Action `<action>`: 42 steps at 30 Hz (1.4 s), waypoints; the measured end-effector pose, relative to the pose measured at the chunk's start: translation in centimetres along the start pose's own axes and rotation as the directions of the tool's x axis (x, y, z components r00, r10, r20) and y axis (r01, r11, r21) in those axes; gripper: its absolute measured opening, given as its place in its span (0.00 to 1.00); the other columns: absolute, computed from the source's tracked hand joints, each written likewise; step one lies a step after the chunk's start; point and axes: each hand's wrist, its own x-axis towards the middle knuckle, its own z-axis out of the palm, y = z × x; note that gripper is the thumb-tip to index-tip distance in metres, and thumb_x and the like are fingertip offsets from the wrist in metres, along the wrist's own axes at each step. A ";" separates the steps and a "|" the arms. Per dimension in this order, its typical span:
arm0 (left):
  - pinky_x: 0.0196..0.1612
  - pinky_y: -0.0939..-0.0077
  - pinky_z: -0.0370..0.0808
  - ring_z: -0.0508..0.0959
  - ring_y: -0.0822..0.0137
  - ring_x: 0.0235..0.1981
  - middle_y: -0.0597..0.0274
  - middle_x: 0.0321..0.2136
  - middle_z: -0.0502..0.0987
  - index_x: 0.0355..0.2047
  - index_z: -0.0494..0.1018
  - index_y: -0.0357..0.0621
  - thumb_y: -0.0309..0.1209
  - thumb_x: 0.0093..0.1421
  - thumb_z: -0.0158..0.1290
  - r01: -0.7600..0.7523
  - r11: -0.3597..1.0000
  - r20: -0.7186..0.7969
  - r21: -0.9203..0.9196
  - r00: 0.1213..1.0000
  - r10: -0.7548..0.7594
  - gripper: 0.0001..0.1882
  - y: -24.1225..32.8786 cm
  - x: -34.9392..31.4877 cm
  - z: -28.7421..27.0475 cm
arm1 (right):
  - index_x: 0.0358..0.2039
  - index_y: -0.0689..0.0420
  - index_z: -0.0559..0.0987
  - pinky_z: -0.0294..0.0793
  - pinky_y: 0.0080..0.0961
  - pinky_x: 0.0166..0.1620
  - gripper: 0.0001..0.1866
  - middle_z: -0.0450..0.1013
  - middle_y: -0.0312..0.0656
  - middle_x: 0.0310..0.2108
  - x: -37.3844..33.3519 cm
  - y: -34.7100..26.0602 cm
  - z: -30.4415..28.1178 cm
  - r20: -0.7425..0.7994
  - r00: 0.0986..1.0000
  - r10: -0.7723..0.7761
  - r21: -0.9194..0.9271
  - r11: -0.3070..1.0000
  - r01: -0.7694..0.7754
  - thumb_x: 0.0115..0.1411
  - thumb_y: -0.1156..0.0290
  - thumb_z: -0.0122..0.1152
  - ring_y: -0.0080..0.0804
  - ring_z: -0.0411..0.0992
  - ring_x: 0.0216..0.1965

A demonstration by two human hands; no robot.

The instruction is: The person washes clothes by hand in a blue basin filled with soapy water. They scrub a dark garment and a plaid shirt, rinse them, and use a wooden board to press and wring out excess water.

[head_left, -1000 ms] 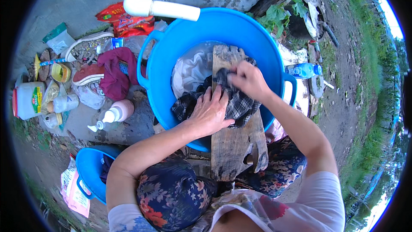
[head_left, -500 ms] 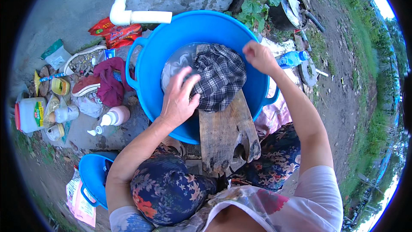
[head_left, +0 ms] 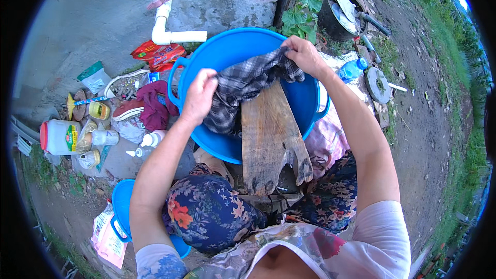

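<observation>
A dark plaid cloth garment (head_left: 243,85) is stretched between my two hands over a large blue tub (head_left: 222,41). My left hand (head_left: 200,94) grips its left end near the tub's left side, fingers closed. At the right end, my right hand (head_left: 306,56) pinches the fabric, a little higher and farther away. The cloth hangs partly over a worn wooden board (head_left: 268,144), which leans into the tub with its notched end toward me. The cloth and board hide much of the tub's inside.
A white pipe with a tap (head_left: 181,36) sticks out at the far left rim. Left of the tub lie red bags (head_left: 157,54), shoes, a maroon cloth (head_left: 154,104), bottles and a red-lidded jar (head_left: 59,137). A smaller blue basin (head_left: 123,201) sits lower left. A blue bottle (head_left: 352,70) stands at right.
Both hands have taken hold of the plaid garment and lifted it from the board, spreading it sideways. Before, the left hand hovered over it and the right was raised beside it.
</observation>
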 end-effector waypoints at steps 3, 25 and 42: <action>0.44 0.80 0.67 0.69 0.76 0.37 0.68 0.34 0.71 0.44 0.69 0.39 0.28 0.64 0.44 -0.186 0.977 -0.139 0.106 0.970 0.200 0.10 3.8 2.2 -1.8 | 0.41 0.60 0.77 0.71 0.35 0.48 0.19 0.75 0.54 0.38 1.9 -2.5 0.4 -0.079 0.990 -0.119 0.002 0.993 0.120 0.53 0.61 0.59 0.45 0.73 0.44; 0.41 0.59 0.74 0.77 0.52 0.37 0.50 0.31 0.76 0.36 0.75 0.41 0.36 0.62 0.47 -0.502 0.838 0.908 0.213 0.418 0.021 0.12 5.6 -7.1 4.1 | 0.38 0.51 0.80 0.68 0.35 0.52 0.20 0.71 0.41 0.47 -7.8 3.3 -4.5 0.275 0.903 -0.331 -0.406 0.811 0.421 0.42 0.82 0.59 0.39 0.67 0.53; 0.51 0.68 0.70 0.74 0.60 0.48 0.48 0.49 0.72 0.56 0.65 0.36 0.43 0.56 0.56 0.258 0.857 0.286 0.446 0.866 -0.409 0.32 -7.3 11.6 3.9 | 0.56 0.58 0.62 0.66 0.28 0.42 0.42 0.71 0.37 0.42 -8.0 29.5 -3.4 -0.486 0.506 0.713 0.677 0.673 -0.298 0.40 0.75 0.73 0.27 0.69 0.39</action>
